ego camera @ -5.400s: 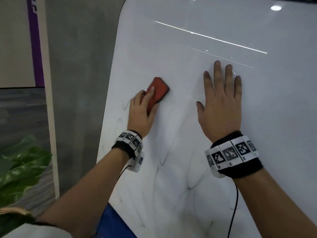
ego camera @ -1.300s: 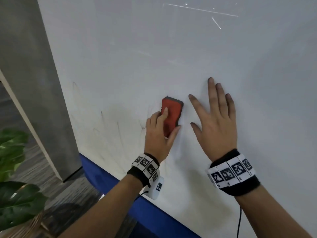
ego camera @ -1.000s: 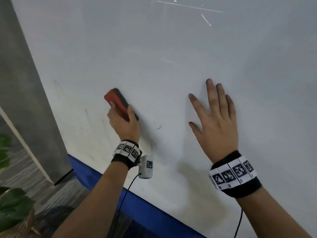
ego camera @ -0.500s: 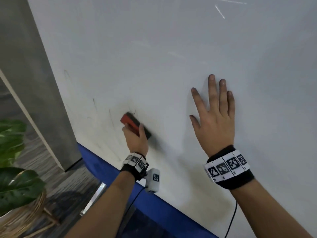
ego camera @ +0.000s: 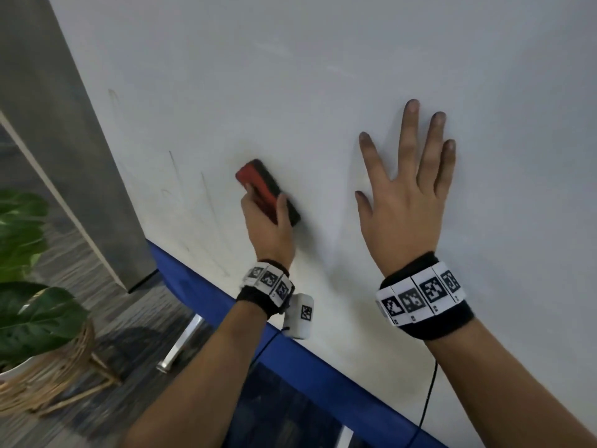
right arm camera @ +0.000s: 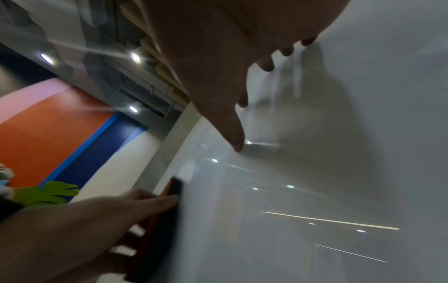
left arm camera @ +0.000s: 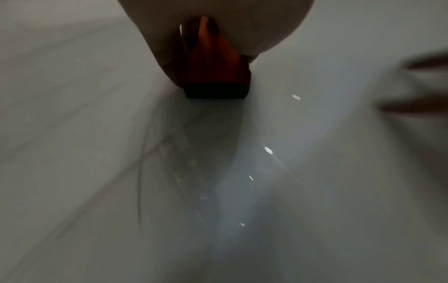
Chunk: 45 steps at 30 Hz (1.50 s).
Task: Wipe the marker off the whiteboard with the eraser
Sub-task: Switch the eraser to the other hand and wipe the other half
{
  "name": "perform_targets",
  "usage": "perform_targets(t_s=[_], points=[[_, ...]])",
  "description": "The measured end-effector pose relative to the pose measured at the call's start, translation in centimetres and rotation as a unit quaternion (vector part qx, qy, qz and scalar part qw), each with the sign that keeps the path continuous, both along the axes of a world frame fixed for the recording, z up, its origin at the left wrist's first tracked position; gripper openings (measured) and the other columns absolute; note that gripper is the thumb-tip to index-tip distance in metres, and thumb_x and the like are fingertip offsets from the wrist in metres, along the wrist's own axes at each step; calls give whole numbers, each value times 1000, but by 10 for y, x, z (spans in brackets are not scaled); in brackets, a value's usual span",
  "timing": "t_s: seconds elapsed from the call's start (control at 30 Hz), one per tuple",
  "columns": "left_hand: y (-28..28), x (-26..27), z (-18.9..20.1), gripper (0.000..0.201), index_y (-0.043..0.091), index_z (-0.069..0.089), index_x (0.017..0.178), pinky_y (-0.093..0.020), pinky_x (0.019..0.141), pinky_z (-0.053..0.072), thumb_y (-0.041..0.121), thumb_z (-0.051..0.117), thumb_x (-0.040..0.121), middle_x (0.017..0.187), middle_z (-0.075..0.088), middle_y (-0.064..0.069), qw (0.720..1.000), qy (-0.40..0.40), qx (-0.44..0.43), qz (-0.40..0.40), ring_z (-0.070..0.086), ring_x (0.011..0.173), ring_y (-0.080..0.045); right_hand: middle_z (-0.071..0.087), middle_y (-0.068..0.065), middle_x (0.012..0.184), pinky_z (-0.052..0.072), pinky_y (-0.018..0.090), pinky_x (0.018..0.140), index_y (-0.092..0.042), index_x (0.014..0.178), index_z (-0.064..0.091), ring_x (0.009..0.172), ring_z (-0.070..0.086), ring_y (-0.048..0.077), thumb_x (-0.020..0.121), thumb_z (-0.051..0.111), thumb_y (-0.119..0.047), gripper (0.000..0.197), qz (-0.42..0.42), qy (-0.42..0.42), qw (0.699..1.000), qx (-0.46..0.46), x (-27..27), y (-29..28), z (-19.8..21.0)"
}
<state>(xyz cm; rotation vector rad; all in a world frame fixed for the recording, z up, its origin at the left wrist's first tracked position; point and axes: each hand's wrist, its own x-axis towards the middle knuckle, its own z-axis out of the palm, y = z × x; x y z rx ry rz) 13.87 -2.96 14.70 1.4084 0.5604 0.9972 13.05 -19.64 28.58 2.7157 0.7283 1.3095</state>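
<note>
The whiteboard (ego camera: pixel 323 76) fills most of the head view. My left hand (ego camera: pixel 268 221) grips a red eraser (ego camera: pixel 261 185) with a dark felt side and presses it flat against the board's lower left part. Faint thin marker strokes (ego camera: pixel 206 195) run down the board just left of the eraser. My right hand (ego camera: pixel 407 189) lies flat on the board to the eraser's right, fingers spread and straight. In the left wrist view the eraser (left arm camera: pixel 215 74) shows below my palm, with grey smears (left arm camera: pixel 145 162) on the board under it. The right wrist view shows the eraser (right arm camera: pixel 169 193) edge-on.
A blue frame (ego camera: pixel 307 354) runs along the board's bottom edge. A grey pillar (ego camera: pixel 64 124) stands left of the board. A potted plant (ego camera: pixel 29 286) in a woven basket sits on the floor at the lower left. A metal leg (ego camera: pixel 181 344) stands under the frame.
My left hand has slid the eraser a little up and to the right across the lower board since half a second ago. My right hand has stayed flat in place.
</note>
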Motion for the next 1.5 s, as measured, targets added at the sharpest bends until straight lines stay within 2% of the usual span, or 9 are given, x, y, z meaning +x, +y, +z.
perform_targets(t_s=[0.1,0.37,0.6,0.77,0.87,1.0,1.07,1.33,1.5], points=[[-30,-5,-28,59,30,31,148,-33,101,52,42,60,98,133,56,-1,999,7,16,-38,60,119,-19,6,18,169,2,62,124,-26,158,33,152,5,52,86,75,-24,83,0,3,1000,-14,-1,11,-7],[-64,-11,-138,54,-1,25,150,-40,103,44,24,46,107,144,49,-26,940,192,-282,-17,54,127,-43,10,17,169,-4,54,124,-27,161,24,153,9,49,98,64,-35,75,14,-15,999,-40,12,4,-33],[-103,-17,-67,66,22,16,159,-19,115,34,38,49,104,144,38,11,995,51,-50,-62,43,134,-5,15,20,168,-1,56,124,-29,160,27,151,14,52,96,63,-34,74,12,-26,999,-33,10,7,-43],[-85,-14,-126,65,12,15,160,-29,114,38,31,46,107,153,40,-4,983,121,-137,-22,46,139,-20,14,20,168,-1,54,125,-28,160,29,152,13,51,95,66,-31,74,19,-11,999,-42,11,2,-53],[-76,-7,-180,58,1,21,157,-28,106,40,23,43,108,151,43,-20,947,176,-268,11,49,135,-35,15,21,167,-3,53,124,-28,159,30,152,14,51,96,65,-30,73,20,-11,998,-52,10,0,-65],[-76,1,-239,55,8,34,152,-53,104,50,34,47,106,144,53,-23,798,295,-525,3,56,125,-43,19,22,166,-1,57,124,-28,157,37,149,16,54,96,67,-25,68,15,-10,998,-53,6,6,-84],[-80,0,-243,53,13,32,154,-55,91,55,34,45,107,145,51,-18,774,290,-563,-14,53,127,-43,22,23,165,1,59,123,-27,153,43,148,18,55,92,70,-17,68,14,-15,998,-60,6,11,-90],[-41,7,-219,53,4,27,155,-29,106,43,24,43,109,147,50,-17,936,153,-312,60,53,132,-32,21,21,166,2,54,125,-26,144,53,151,18,51,92,65,-12,54,48,-7,995,-82,11,27,-83],[-46,16,-323,60,1,29,154,-43,113,41,30,50,105,144,48,-16,869,251,-424,45,50,131,-34,9,17,169,-6,56,123,-26,159,29,153,8,49,94,66,-28,75,29,11,991,-130,9,31,-93]])
